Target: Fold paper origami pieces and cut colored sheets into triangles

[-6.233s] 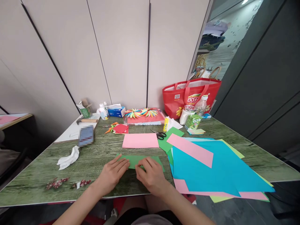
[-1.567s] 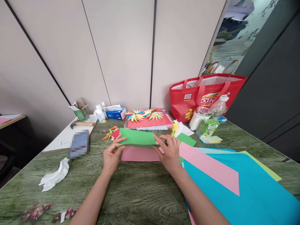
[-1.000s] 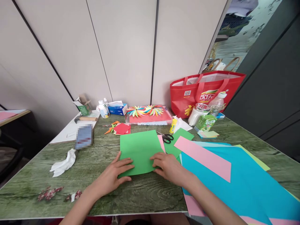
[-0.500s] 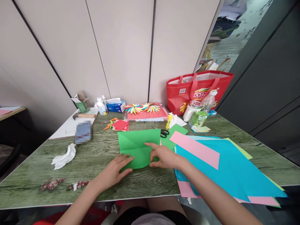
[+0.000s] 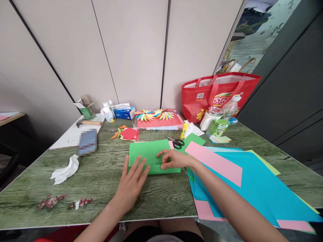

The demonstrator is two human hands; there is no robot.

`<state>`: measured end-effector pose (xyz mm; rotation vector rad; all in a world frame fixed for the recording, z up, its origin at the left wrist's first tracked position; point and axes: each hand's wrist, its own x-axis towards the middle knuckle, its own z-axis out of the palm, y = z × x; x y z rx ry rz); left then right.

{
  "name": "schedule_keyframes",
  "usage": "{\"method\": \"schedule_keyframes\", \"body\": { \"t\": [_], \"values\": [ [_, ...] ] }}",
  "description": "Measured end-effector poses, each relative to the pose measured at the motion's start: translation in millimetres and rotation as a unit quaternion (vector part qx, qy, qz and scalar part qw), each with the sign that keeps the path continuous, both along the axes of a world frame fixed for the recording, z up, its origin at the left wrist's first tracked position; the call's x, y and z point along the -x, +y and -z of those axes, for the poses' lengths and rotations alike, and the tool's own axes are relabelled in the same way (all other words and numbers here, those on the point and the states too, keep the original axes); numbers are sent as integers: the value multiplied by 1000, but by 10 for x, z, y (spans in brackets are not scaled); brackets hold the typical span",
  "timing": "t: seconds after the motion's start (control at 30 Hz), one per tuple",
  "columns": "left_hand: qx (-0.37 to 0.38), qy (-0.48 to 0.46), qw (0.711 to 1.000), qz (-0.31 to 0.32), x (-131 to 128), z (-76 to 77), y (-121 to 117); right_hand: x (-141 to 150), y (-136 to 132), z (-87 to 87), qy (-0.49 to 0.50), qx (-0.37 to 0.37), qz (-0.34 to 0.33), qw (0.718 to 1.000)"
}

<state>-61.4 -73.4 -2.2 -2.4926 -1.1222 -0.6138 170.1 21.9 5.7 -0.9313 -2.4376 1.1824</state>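
A sheet of green paper (image 5: 148,151) lies on the table in front of me, with a narrow flap folded up along its near side. My left hand (image 5: 132,183) rests with spread fingers on the left part of that flap. On the right, my right hand (image 5: 175,159) has its fingers curled, thumb and bent fingertips at the flap's upper edge. Just beyond it are black-handled scissors (image 5: 178,144), partly over another green sheet (image 5: 194,140). Pink paper (image 5: 171,145) peeks out behind the folded sheet.
Large blue sheets (image 5: 252,178) with a pink strip (image 5: 214,163) spread at right. A glue stick (image 5: 184,130), a red bag (image 5: 196,104) and paper stars (image 5: 164,115) stand or lie behind. A hammer (image 5: 92,123) and crumpled tissue (image 5: 66,170) are at left.
The near part of the green paper has gone from standing loosely curved to a flatter, narrower flap. My left fingers have spread over it, and my right index finger has bent inward.
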Motion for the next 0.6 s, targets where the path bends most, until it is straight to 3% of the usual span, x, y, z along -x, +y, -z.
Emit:
{"method": "schedule_keyframes", "body": {
  "t": [0.1, 0.2, 0.33, 0.47, 0.6],
  "values": [
    [8, 87, 995, 45, -118, 17, -62, 8, 54, 67, 12, 14, 21, 1000],
    [53, 137, 989, 29, -156, 109, -31, 19, 78, 104, 19, -4, 36, 999],
    [87, 158, 984, 1, -142, 214, 24, 69, -5, 88, -41, -108, 99, 988],
    [91, 147, 985, -10, -134, 278, 32, 157, -262, 122, -123, -316, 195, 920],
    [104, 138, 985, -21, -130, 330, 36, 222, -557, 298, -110, -440, 190, 871]
  ]
}}
